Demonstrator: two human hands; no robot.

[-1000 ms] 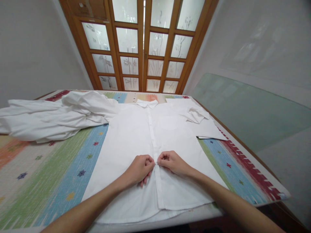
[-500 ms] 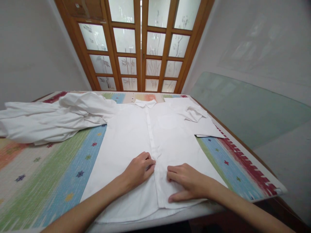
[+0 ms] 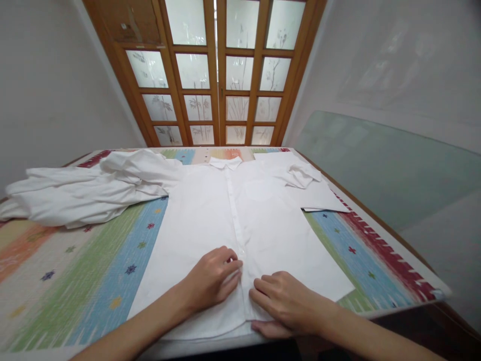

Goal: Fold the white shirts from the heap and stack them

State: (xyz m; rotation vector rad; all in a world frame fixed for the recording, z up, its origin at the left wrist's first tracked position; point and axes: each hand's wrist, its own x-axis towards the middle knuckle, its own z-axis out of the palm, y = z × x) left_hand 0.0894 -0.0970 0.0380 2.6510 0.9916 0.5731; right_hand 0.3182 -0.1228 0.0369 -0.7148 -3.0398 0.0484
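A white short-sleeved shirt (image 3: 199, 215) lies front up and spread out, its collar (image 3: 225, 163) at the far end. Down its middle runs the button placket (image 3: 233, 215). My left hand (image 3: 214, 278) has its fingers curled together at the placket, pinching the cloth near the lower end. Just right of the placket, my right hand (image 3: 283, 303) is closed at the bottom hem, fingers on top of the fabric and thumb at the hem's edge. The cloth between those fingers is mostly hidden.
A striped, patterned cover (image 3: 101, 271) lies on the table beneath. Crumpled white cloth (image 3: 86, 188) sits at the left by the shirt's sleeve. Flat white fabric (image 3: 326, 198) lies under the right sleeve. Behind stand wooden glass-paned doors (image 3: 218, 75), with walls at both sides.
My right hand has moved toward the hem and closer to the placket, its fingers closing there. My left hand stays at the placket. The view has tilted up slightly.
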